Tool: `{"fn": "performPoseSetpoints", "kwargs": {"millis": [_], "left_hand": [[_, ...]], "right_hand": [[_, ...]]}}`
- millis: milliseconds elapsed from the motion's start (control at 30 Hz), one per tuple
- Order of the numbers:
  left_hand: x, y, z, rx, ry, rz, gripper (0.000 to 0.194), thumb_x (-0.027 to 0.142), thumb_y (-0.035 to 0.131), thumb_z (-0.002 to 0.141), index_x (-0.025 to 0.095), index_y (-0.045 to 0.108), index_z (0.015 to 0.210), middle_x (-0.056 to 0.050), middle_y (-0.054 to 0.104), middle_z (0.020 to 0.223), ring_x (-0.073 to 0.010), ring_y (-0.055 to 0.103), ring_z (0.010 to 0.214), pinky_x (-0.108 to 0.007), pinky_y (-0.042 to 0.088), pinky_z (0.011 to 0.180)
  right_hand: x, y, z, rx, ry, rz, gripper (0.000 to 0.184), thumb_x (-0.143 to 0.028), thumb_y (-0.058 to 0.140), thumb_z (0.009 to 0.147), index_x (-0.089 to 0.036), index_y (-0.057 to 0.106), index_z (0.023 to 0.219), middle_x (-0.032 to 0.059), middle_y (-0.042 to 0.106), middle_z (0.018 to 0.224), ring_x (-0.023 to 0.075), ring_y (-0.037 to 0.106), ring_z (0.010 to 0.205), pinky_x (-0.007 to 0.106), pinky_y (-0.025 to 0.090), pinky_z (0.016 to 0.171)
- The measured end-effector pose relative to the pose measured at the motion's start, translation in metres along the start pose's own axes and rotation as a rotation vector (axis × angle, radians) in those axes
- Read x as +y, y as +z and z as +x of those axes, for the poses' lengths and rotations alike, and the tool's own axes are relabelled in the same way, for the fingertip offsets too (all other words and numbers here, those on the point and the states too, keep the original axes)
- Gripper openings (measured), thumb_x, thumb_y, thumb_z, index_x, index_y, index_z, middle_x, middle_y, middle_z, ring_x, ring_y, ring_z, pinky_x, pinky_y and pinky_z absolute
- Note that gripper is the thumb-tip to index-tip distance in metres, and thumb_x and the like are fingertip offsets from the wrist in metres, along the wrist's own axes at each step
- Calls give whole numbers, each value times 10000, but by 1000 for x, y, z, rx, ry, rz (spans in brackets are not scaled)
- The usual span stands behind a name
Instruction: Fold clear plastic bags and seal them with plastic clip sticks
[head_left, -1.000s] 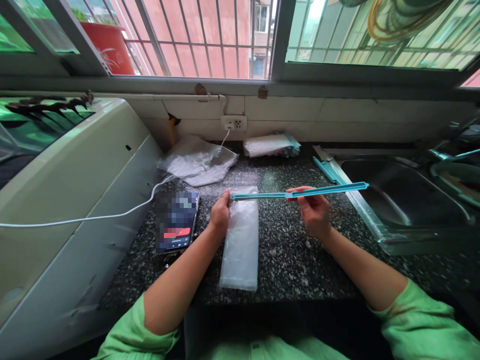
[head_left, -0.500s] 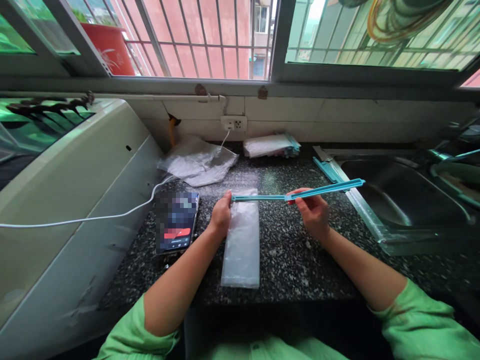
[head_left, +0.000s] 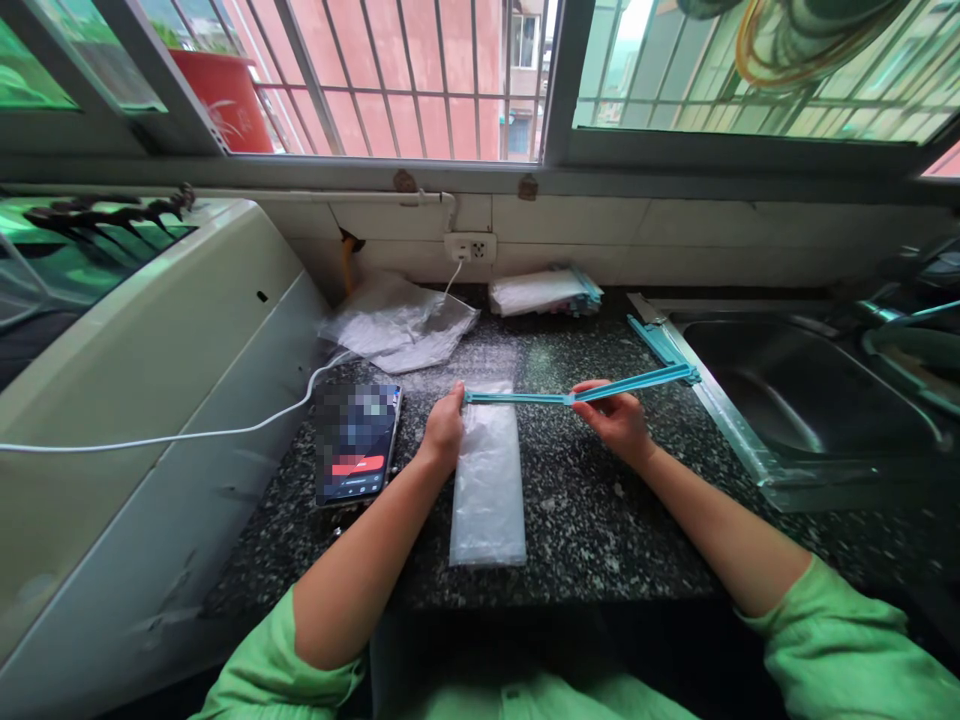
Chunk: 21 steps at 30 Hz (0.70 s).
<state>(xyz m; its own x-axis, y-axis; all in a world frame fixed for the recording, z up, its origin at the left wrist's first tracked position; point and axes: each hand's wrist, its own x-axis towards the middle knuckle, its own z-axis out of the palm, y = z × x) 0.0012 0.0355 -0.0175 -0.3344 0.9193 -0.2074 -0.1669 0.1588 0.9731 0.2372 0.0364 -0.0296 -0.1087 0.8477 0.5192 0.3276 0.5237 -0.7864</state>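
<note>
A folded clear plastic bag [head_left: 487,480] lies lengthwise on the dark speckled counter [head_left: 585,510]. My left hand [head_left: 444,428] pinches the bag's top left corner together with the left end of a long blue sealing clip [head_left: 577,391]. My right hand [head_left: 616,417] is closed round the middle of that clip, which stretches across the bag's top edge. The clip's right end is split in two and points toward the sink.
A phone [head_left: 356,441] on a white cable [head_left: 225,430] lies left of the bag. Crumpled plastic [head_left: 397,325] and a stack of folded bags [head_left: 541,290] sit by the back wall. A steel sink [head_left: 795,390] is at right, another blue clip [head_left: 654,340] on its edge. A white appliance [head_left: 150,400] fills the left.
My right hand has slid left and lowered the clip, so its right end has come down and in toward the bag. My left hand has stayed on the bag's corner.
</note>
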Motion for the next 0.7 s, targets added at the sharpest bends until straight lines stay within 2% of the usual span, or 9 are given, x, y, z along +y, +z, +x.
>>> {"fn": "performPoseSetpoints", "kwargs": {"millis": [133,267,333,500,600,700], "left_hand": [[0,0,0,-38,-14,0,391,564,615,610,187,551,529,8,546,545,-173,515,652,-295,421,689],[-1,0,0,-25,-22,5,368,543,629,605,182,572,558,10,545,532,-180,538,654,-289,438,652],[-3,0,1,-56,-34,-51,362,535,622,615,176,589,591,7,565,544,-180,561,662,-286,452,659],[0,1,-2,-260,-172,-234,339,496,621,600,160,604,646,-5,592,535,-161,573,565,-266,447,564],[3,0,-6,-362,-192,-175,233,327,686,500,152,607,631,14,594,507,-115,515,453,-225,393,472],[4,-1,-8,-442,-214,-120,213,224,688,454,141,634,642,9,621,529,-101,515,443,-206,378,458]], "right_hand": [[0,2,1,-34,-15,-37,261,-427,655,717,-187,637,819,33,678,763,133,637,601,251,568,565],[-3,1,1,-40,-39,-100,235,-415,641,734,-188,637,795,28,675,766,117,615,580,232,550,536],[-4,1,1,-45,-49,-126,220,-404,632,745,-188,633,789,22,671,748,107,597,548,223,536,515],[-3,2,1,-8,-56,-130,207,-396,618,758,-191,624,785,16,656,726,102,576,526,217,508,487],[-2,2,1,44,-50,-134,190,-375,616,763,-188,617,796,15,647,732,96,557,512,220,492,481],[-4,0,2,92,-60,-162,162,-343,614,768,-186,614,805,12,641,721,92,537,495,224,480,480]]}}
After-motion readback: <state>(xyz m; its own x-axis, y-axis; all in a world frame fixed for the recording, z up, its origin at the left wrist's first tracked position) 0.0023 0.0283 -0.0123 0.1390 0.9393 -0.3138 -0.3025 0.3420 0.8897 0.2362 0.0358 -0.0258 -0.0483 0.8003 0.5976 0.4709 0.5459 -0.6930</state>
